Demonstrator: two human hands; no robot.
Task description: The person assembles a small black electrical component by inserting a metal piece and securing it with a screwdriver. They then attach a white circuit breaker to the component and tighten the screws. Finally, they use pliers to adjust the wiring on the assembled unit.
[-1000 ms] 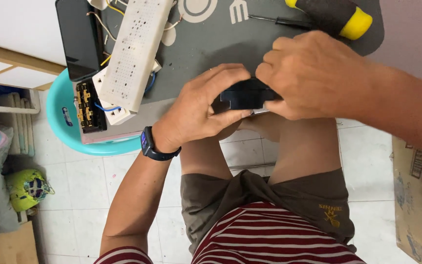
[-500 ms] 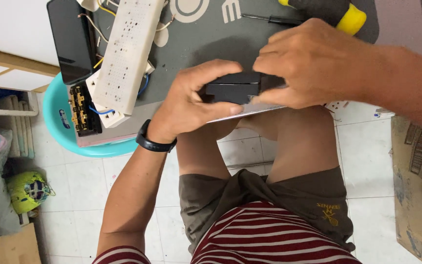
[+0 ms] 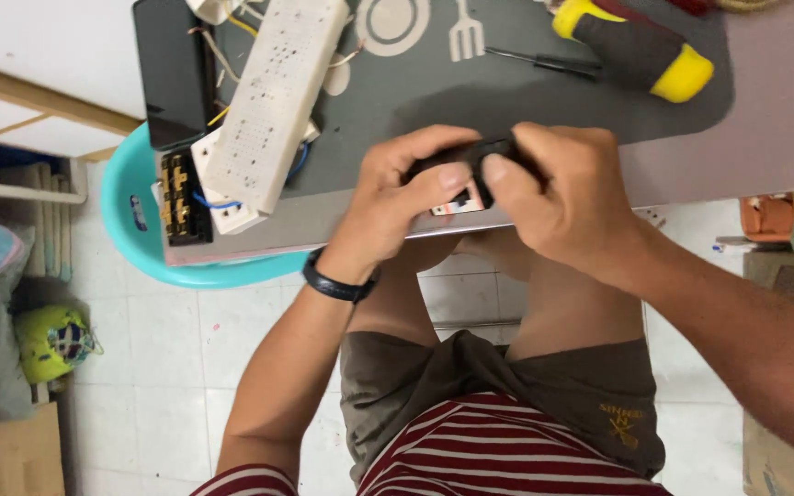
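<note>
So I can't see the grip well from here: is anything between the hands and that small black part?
Nothing visible: the left hand and right hand both grip the small black part directly, over the grey mat.

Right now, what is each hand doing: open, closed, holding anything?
Left hand: closed on the small black part at the table edge.
Right hand: closed on the same small black part.

white power strip (image 3: pixel 273 101), yellow-black screwdriver (image 3: pixel 636 46), turquoise basin (image 3: pixel 140 230)
</note>
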